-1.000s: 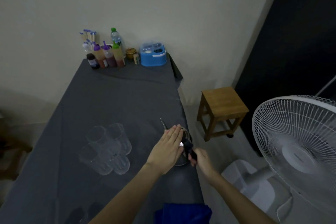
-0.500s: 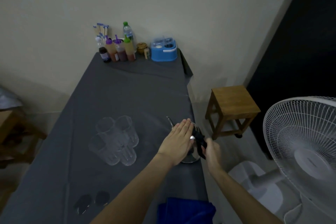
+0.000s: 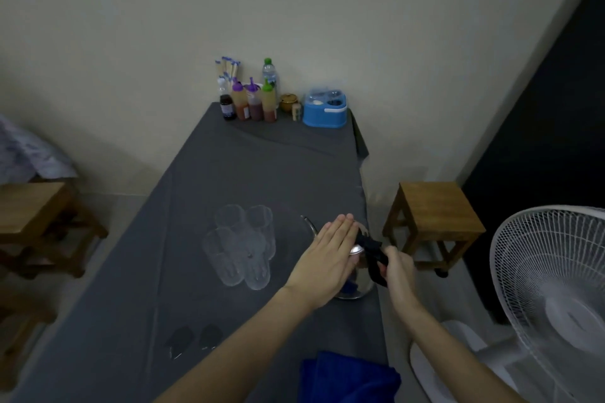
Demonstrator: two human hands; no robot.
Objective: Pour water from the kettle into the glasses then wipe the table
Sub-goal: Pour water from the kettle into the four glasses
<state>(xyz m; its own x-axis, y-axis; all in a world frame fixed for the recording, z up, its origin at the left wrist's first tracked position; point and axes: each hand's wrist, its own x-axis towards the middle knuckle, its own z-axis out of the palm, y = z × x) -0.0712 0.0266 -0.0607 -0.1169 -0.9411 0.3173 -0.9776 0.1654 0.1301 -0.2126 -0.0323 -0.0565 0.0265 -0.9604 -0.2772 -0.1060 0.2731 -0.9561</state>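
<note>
A steel kettle [image 3: 357,288] with a thin spout stands near the right edge of the grey-clothed table [image 3: 262,173]. My right hand [image 3: 397,267] grips its black handle. My left hand [image 3: 327,267] lies flat, fingers together, on the kettle's lid and hides most of it. Several clear glasses [image 3: 244,245] stand clustered just left of the kettle, apart from both hands. A blue cloth [image 3: 347,376] lies at the table's near edge. Two dark wet patches [image 3: 194,337] mark the tablecloth at the near left.
Sauce bottles [image 3: 252,105], a water bottle [image 3: 270,75] and a blue caddy [image 3: 324,111] line the far end by the wall. A wooden stool [image 3: 432,222] and a white fan [image 3: 553,288] stand right of the table; another wooden stool [image 3: 36,222] stands left.
The view has shifted and tilted up, showing more wall and the left stool. Both hands stay on the kettle, which still stands on the table.
</note>
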